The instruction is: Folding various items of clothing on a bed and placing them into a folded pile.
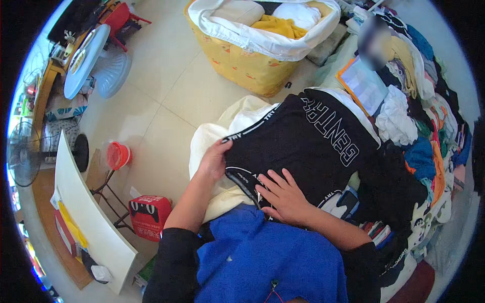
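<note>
A black garment [280,140] with large white outlined lettering lies spread before me, with lettered bands along some edges. My left hand [212,161] grips its left edge between thumb and fingers. Flat on the lower part rests my right hand [282,195], fingers apart and holding nothing. Cream cloth [204,146] and white fabric show from under the garment's left side. Blue fabric [265,257] covers my front, just below both hands.
A yellow fabric basket [246,72] with a white lining holds cloth ahead. Mixed clothes [424,151] are heaped at right, near a flat orange-edged packet [365,85]. On the left are a white tabletop [89,223], a red box [149,217], a red bucket [118,156] and a fan [24,153].
</note>
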The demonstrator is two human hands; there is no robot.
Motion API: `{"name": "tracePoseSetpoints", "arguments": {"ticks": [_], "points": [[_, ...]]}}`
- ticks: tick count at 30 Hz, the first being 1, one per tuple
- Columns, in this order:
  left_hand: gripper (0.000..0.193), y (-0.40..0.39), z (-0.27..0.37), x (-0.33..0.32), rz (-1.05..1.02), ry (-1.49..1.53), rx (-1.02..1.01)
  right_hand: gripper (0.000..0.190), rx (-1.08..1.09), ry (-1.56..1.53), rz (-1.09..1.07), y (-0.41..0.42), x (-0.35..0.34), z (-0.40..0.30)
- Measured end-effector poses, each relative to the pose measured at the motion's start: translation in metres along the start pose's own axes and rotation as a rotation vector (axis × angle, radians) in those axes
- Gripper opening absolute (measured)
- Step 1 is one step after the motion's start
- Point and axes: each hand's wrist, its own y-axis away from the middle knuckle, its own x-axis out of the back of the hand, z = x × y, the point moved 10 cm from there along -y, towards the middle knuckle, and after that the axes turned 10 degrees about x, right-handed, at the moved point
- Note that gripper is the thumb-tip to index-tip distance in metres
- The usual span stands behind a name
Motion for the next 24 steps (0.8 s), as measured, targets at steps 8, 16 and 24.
{"name": "tracePoseSetpoints", "arguments": {"ticks": [8,16,24], "points": [[0.047,0.024,0.027,0.011,0.159,-0.099,-0.376,0.058,0.039,-0.096,-0.023,0.004,-0.015,0.0],[0.053,0.023,0.036,-0.006,0.398,-1.101,-0.388,0.046,0.042,-0.234,0.173,0.017,-0.007,0.001],[0.067,0.06,0.007,-0.159,0.213,-1.621,-0.975,0.022,-0.331,-0.582,0.651,-0.002,0.113,0.141]]}}
